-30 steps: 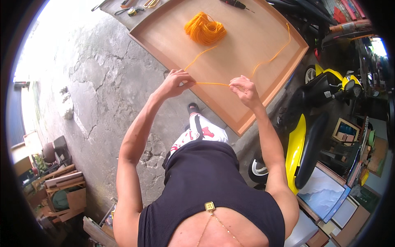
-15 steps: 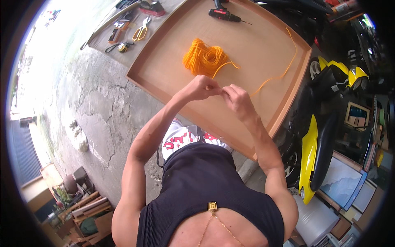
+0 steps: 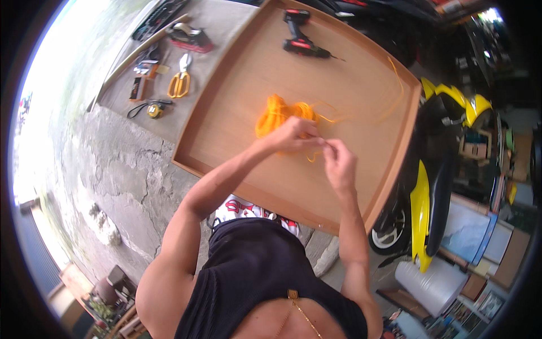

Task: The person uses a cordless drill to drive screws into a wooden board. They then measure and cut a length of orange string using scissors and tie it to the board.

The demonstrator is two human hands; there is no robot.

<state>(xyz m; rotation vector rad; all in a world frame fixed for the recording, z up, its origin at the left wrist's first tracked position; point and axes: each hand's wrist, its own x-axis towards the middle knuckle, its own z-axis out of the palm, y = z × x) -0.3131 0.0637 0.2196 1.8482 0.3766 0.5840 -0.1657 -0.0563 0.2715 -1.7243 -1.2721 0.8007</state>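
A looped bundle of orange cord (image 3: 272, 117) lies in a shallow wooden tray-like panel (image 3: 237, 85) with raised edges. My left hand (image 3: 298, 134) is closed just in front of the bundle, its fingertips pinching the cord. Close against it, my right hand (image 3: 340, 164) is closed too, thumb and forefinger meeting the left fingertips on the cord. The stretch between the fingers is blurred and mostly covered. A small loop of cord hangs below the hands. A loose strand of cord (image 3: 402, 85) runs along the panel's right side.
A cordless drill (image 3: 305, 46) lies at the panel's far side. On the slab to the left are yellow-handled scissors (image 3: 179, 83), a tape measure (image 3: 153, 110) and a red-based tool (image 3: 192, 39). A yellow and black motorcycle (image 3: 420, 209) stands close on the right.
The view has shifted, so the panel and tools sit lower and further left. My pinched hands remain together, now overlapping the bundle's near edge. The loose strand at right has moved and is blurred.
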